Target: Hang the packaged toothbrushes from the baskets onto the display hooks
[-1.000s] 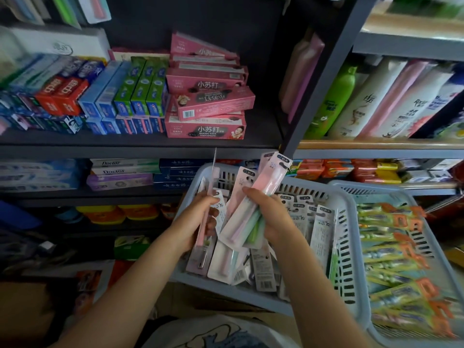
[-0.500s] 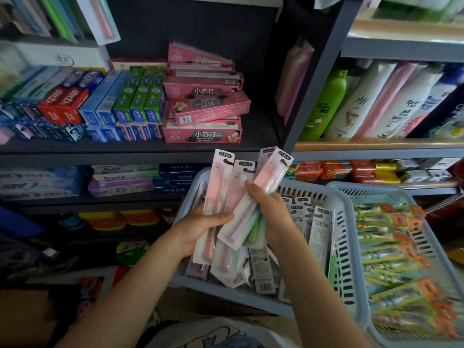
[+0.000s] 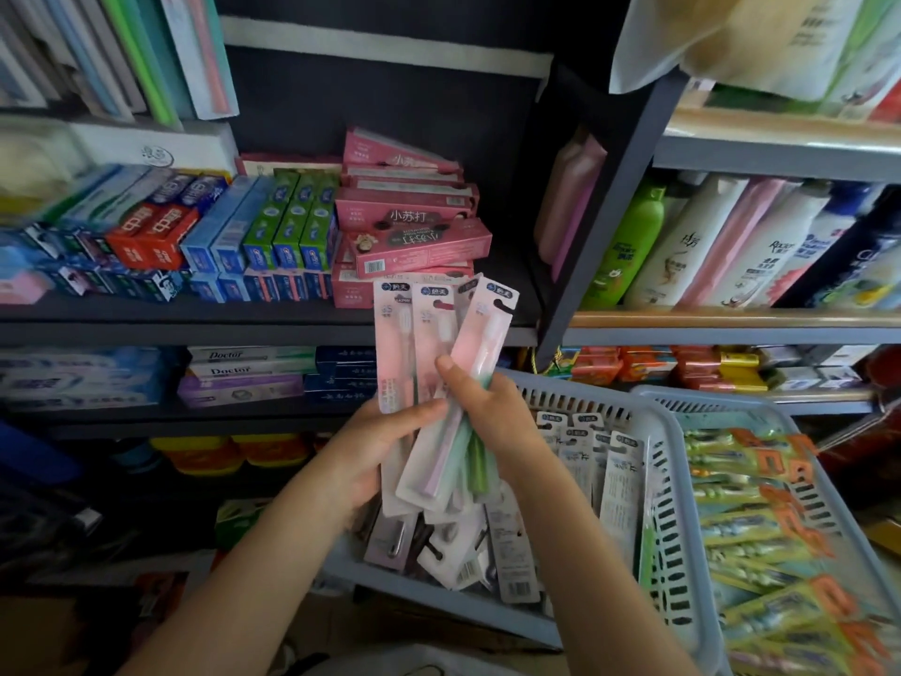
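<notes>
Both my hands hold a fanned bunch of packaged toothbrushes (image 3: 441,334), pink and green in clear-fronted cards, raised in front of the shelf edge. My left hand (image 3: 378,456) grips the lower part of the bunch from the left, thumb across the front. My right hand (image 3: 487,417) grips it from the right, thumb on the front pack. Below them a grey-blue basket (image 3: 682,553) holds more white-carded toothbrush packs (image 3: 590,461). A second basket (image 3: 760,407) to the right holds yellow-green and orange toothbrush packs (image 3: 760,529). No display hook is clearly visible.
Dark shelves (image 3: 195,319) behind carry toothpaste boxes, with a pink stack (image 3: 409,226) just behind the raised packs. Shampoo bottles (image 3: 707,246) fill the right shelf. Hanging packs (image 3: 195,51) show at the top left.
Both hands have lifted the bunch of packs higher, out of the basket. The left hand's pack has joined the fan in the right hand. The camera has tilted upward.
</notes>
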Demonstrator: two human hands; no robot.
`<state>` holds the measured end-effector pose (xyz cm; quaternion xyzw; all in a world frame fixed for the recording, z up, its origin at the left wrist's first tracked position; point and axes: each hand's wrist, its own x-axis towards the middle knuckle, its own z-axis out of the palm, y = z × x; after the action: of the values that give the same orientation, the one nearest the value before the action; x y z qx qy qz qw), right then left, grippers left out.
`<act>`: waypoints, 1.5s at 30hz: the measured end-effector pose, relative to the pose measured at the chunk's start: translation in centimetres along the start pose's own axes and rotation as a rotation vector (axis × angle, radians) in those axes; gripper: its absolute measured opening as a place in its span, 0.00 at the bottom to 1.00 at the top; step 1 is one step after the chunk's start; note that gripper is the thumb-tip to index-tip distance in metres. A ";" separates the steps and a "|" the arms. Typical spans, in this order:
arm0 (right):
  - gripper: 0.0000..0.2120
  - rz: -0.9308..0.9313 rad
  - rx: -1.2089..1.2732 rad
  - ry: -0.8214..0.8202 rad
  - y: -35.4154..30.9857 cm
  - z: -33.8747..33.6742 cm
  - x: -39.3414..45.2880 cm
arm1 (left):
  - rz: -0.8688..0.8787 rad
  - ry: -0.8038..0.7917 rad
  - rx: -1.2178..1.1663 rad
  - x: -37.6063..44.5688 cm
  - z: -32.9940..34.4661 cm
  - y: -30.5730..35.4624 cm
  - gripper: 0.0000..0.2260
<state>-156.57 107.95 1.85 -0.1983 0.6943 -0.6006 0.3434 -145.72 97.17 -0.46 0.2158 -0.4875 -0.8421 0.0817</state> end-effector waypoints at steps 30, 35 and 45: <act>0.07 -0.508 0.167 -0.079 -24.7 22.9 5.0 | 0.649 0.465 -0.113 -6.3 -15.3 29.0 0.22; 0.06 -0.503 0.184 0.034 -26.2 23.8 5.8 | 0.627 0.438 -0.099 -5.5 -15.6 29.7 0.19; 0.11 -0.550 0.122 0.095 -26.9 24.8 6.8 | 0.624 0.371 -0.085 -4.6 -17.1 29.6 0.18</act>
<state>-147.15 80.60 25.29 -0.3299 0.5923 -0.7205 0.1458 -136.22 70.21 18.84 0.2023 -0.4714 -0.7425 0.4307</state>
